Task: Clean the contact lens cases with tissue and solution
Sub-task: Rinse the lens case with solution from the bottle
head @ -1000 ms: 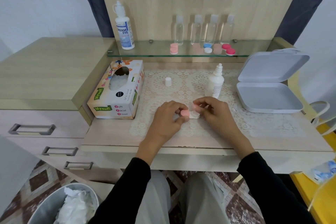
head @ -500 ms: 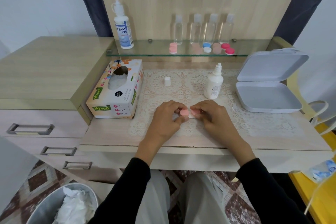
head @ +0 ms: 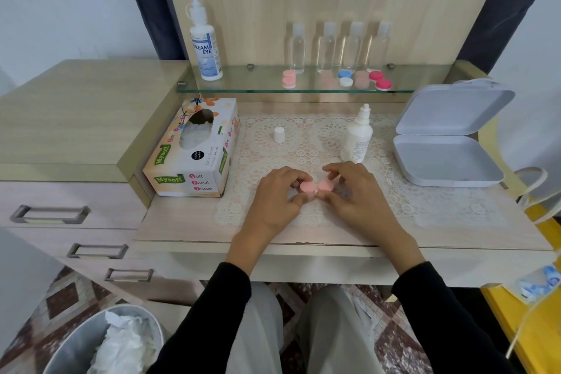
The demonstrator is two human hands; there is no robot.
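Observation:
A contact lens case (head: pixel 316 186) with two pink caps lies on the lace mat (head: pixel 425 203) in the middle of the desk. My left hand (head: pixel 277 196) pinches its left cap between thumb and fingers. My right hand (head: pixel 353 191) pinches its right cap. A small white solution bottle (head: pixel 357 136) stands uncapped just behind my right hand, and its white cap (head: pixel 279 134) sits apart to the left. The tissue box (head: pixel 194 150) stands at the left of the mat.
An open white box (head: pixel 446 161) sits at the right. The glass shelf (head: pixel 243 85) carries a large solution bottle (head: pixel 205 42), several clear bottles (head: pixel 326 47) and several lens cases (head: pixel 361 80). A bin with used tissue (head: pixel 121 343) stands on the floor at lower left.
My right hand lowered the right pink cap onto the case and both hands closed in around the two caps. The tissue piece seen under the case a second ago is hidden now.

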